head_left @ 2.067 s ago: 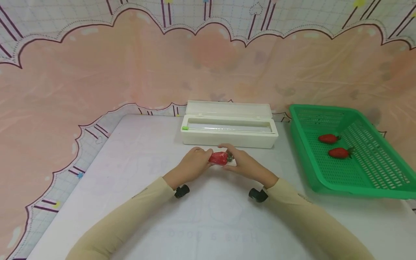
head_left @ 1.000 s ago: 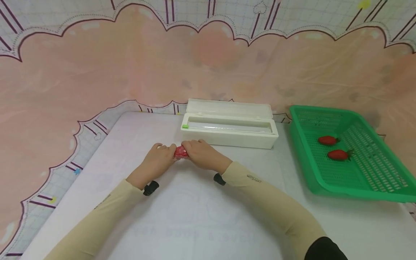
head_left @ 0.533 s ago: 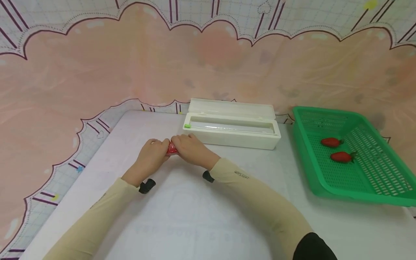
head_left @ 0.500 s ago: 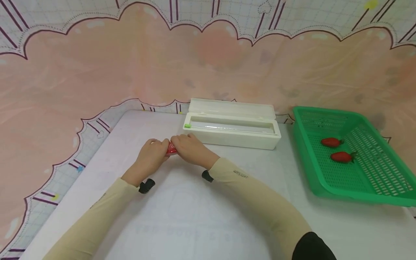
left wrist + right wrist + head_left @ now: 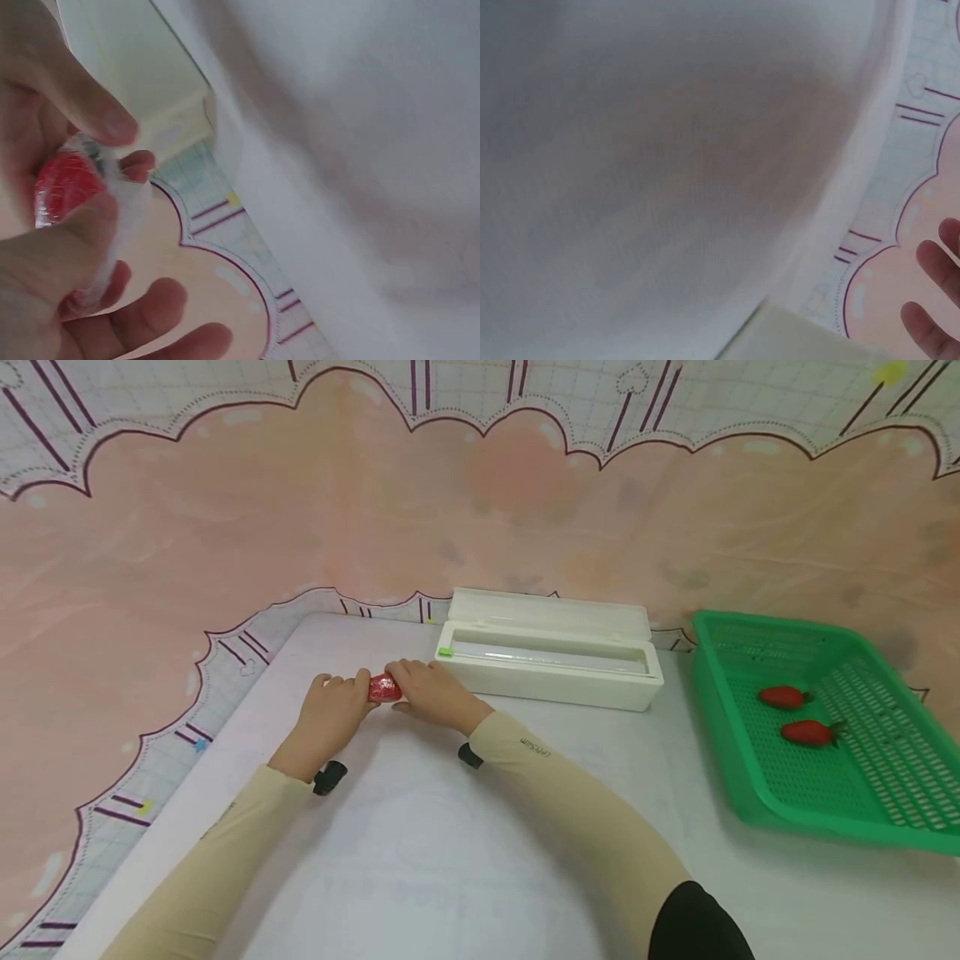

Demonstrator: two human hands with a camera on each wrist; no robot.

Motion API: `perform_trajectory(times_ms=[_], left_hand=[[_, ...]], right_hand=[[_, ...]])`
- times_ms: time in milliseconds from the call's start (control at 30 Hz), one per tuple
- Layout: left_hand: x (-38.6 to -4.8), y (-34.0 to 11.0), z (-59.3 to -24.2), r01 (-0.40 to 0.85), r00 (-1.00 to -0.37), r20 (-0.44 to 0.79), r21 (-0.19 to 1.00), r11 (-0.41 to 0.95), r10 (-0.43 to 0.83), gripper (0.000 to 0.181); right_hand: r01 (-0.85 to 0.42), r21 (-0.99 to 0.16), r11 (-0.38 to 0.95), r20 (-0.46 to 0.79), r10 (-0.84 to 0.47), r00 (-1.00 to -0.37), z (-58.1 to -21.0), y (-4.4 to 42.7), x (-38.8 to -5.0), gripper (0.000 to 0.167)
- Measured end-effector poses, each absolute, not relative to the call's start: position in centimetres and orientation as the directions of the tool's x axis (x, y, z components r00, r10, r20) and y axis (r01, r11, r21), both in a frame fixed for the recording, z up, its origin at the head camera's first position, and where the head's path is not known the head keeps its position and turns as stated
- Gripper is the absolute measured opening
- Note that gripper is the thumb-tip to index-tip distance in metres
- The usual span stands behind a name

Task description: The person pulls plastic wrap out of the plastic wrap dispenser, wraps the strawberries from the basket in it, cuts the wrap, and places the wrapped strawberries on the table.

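Strawberry (image 5: 66,187), red and glossy beneath crinkled clear film (image 5: 129,210)

In the head view, your left fingers (image 5: 362,683) and right fingers (image 5: 408,673) hide both ends of the wrapped strawberry (image 5: 385,688), and the right edge crops the green basket (image 5: 840,831). The lettering on your left sleeve (image 5: 213,860) is too small to read. Your left wrist view cuts off the white box (image 5: 135,52); your right wrist view catches only some fingertips (image 5: 934,266) at its edge.
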State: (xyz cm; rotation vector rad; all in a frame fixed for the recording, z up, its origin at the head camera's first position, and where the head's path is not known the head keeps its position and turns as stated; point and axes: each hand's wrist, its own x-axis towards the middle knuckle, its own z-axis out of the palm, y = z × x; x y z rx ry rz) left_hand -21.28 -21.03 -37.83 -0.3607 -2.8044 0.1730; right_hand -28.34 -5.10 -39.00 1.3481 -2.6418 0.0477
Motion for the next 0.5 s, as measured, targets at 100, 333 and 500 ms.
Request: perform_trajectory(times_ms=[100, 333, 500], left_hand=[[-21.6, -21.9, -37.8, 0.212, -0.928, 0.280, -0.148, 0.966, 0.247, 0.037], [-22.8, -23.7, -39.1, 0.236, -0.930, 0.265, -0.098, 0.967, 0.254, 0.034], [-23.3, -24.8, -39.8, 0.262, -0.931, 0.264, -0.004, 0.965, 0.254, 0.037]], right_hand=[[-0.807, -0.036, 0.589, 0.178, -0.791, -0.585, -39.1, -5.2, -28.5, 0.059], [-0.778, -0.187, 0.600, 0.206, -0.750, -0.628, -39.8, -5.6, -29.2, 0.049], [-0.759, -0.213, 0.615, 0.179, -0.739, -0.649, -40.4, -6.7, -29.8, 0.046]])
